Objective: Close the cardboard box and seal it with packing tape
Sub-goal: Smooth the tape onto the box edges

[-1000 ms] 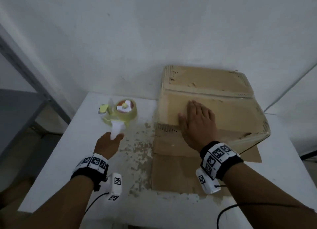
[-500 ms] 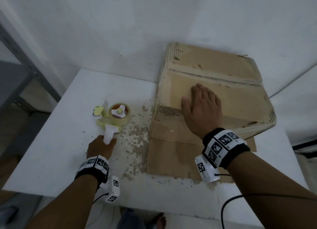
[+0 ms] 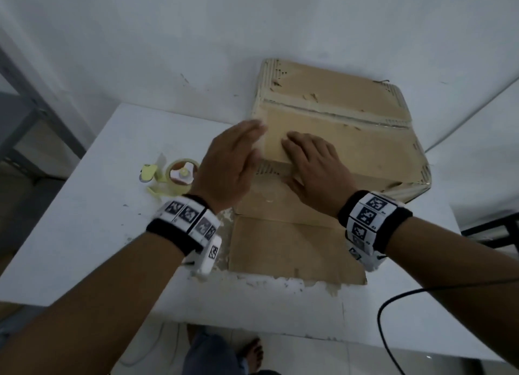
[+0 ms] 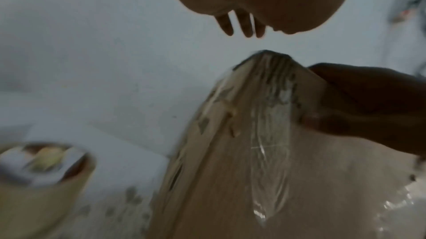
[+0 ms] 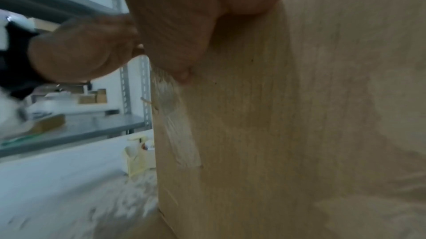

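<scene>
The box point(image 3: 337, 138) sits at the far right of the white table point(image 3: 92, 228), against the wall point(image 3: 196, 37), its flaps folded shut. The seam between the flaps runs left to right, parallel to the wall, and the box's long axis lies the same way. A flat cardboard sheet point(image 3: 286, 251) lies under and in front of it.

The right hand point(image 3: 311, 172) lies flat on the near flap by the box's left front corner, its grip spread, fingers straight and pressing down. The left hand point(image 3: 227, 166) is at that same left edge, fingers straight and close together; the left wrist view shows them spread above the corner, whether touching I cannot tell.

The tape dispenser point(image 3: 174, 175) stands on the table just left of the box, free of both hands.
</scene>
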